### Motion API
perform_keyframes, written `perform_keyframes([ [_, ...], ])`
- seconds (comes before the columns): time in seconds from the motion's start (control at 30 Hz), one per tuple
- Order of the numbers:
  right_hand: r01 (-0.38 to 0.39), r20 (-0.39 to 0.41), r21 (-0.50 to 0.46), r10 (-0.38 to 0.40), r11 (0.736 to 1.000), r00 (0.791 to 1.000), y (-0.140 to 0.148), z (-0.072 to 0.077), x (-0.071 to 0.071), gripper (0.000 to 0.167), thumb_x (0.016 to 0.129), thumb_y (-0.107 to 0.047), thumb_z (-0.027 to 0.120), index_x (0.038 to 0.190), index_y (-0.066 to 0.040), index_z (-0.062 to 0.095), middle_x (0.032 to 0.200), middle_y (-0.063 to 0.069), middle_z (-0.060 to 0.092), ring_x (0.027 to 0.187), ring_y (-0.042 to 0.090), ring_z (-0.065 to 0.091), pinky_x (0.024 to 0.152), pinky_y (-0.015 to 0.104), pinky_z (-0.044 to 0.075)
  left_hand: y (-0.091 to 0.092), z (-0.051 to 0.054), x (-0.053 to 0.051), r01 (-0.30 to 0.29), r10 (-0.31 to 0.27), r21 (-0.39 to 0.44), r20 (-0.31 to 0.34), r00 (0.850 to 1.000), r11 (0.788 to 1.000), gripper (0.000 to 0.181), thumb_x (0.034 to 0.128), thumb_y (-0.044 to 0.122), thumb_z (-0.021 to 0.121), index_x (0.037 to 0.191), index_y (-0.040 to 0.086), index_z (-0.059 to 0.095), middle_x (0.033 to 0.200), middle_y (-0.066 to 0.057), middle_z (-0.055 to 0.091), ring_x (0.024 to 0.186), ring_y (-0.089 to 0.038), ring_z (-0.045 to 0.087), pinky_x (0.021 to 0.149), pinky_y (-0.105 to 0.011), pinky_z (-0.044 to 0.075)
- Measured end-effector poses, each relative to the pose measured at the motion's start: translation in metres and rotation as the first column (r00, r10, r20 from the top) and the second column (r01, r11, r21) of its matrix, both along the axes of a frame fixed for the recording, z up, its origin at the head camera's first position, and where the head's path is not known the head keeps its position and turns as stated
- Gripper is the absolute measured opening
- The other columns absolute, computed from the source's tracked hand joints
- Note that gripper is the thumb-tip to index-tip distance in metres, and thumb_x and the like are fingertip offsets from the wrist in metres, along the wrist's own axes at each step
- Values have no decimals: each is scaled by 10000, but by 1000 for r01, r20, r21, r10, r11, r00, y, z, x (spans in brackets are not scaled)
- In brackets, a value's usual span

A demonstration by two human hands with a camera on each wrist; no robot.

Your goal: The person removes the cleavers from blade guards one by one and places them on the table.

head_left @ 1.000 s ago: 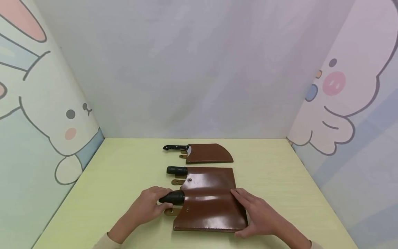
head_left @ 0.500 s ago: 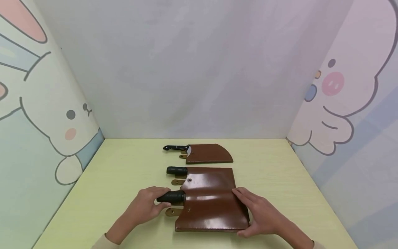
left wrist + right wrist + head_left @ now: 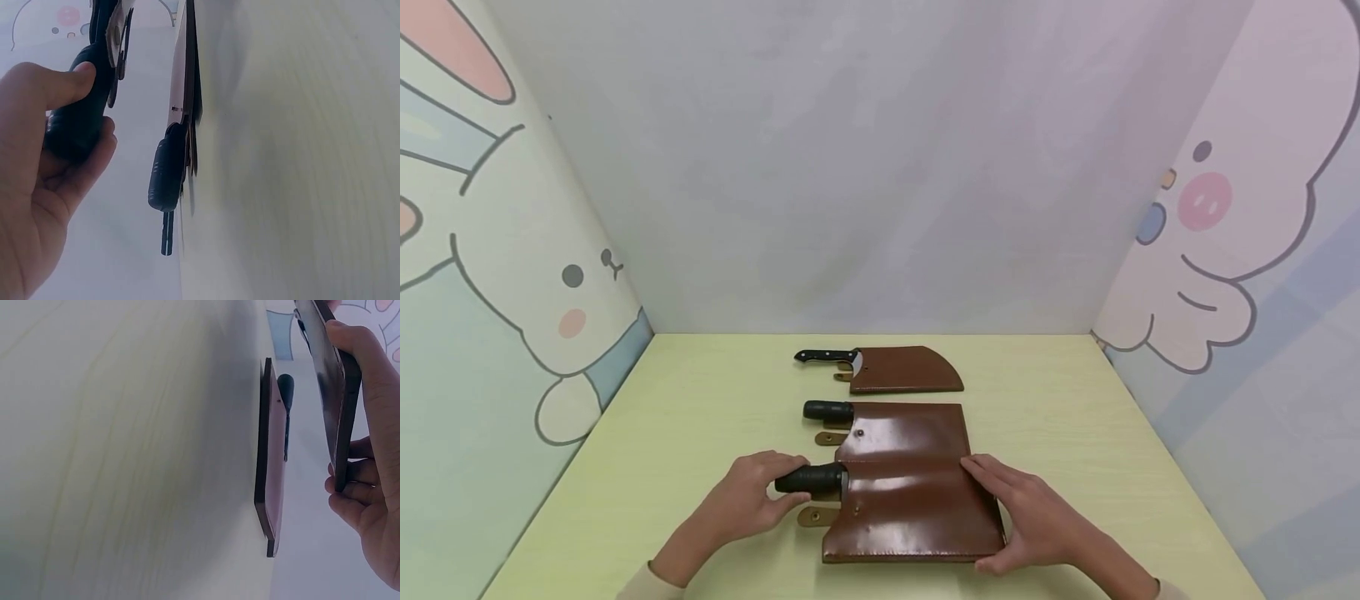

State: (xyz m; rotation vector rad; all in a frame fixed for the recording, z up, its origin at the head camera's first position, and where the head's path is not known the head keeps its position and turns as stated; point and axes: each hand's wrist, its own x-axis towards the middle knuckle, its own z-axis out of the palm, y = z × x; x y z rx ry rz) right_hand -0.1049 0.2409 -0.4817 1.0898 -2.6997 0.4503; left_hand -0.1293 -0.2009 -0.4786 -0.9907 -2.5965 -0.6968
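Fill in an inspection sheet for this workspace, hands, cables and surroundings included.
Surface: pale yellow table with wood-like grain.
Job's things: nearest knife in a brown sheath, held off the table; its strap unfastened.
Clutter: middle sheathed knife and far sheathed knife, lying beyond.
Hands: left hand grips the nearest knife's handle; right hand holds the sheath's opposite end.
Cables: nothing seen.
Surroundings: plain back wall, cartoon-printed side walls.

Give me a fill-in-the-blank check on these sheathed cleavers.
The left hand holds the nearest cleaver by its black ____.
The right hand grips that cleaver's sheath, which is coloured ____.
Counting the held one, ____ sheathed cleavers are in view.
In the head view, the farthest cleaver's handle points toward the picture's ____ edge.
Missing words: handle; brown; three; left
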Motion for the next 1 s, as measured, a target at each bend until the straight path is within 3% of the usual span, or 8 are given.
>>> perform_keyframes([
  [0.27,-14,-6,-9,14,1000,1000,1,-1,1,1190,626,-734,851,1567,-148,416,1491,87,534,1208,227,645,840,404,589,0,1,1,24,-24,-9,39,999,1000,315,903,343,800,1129,129,752,1044,30,770,940,-118,726,779,-352,596],
  [0.7,-8,-35,-37,7,999,999,4,-3,3,1194,605,-753,847,1527,-89,477,1506,58,529,1222,221,641,854,389,588,0,-1,0,60,-60,49,9,998,997,330,870,310,831,1133,125,756,1034,40,772,920,-100,727,741,-318,589],
  [1.0,-5,-34,-43,3,999,999,7,-2,4,1187,604,-702,882,1540,-107,458,1519,21,503,1217,218,639,851,380,590,-2,1,-1,35,-35,40,-5,999,999,318,864,308,835,1115,128,762,1027,45,773,915,-99,727,745,-335,594],
])
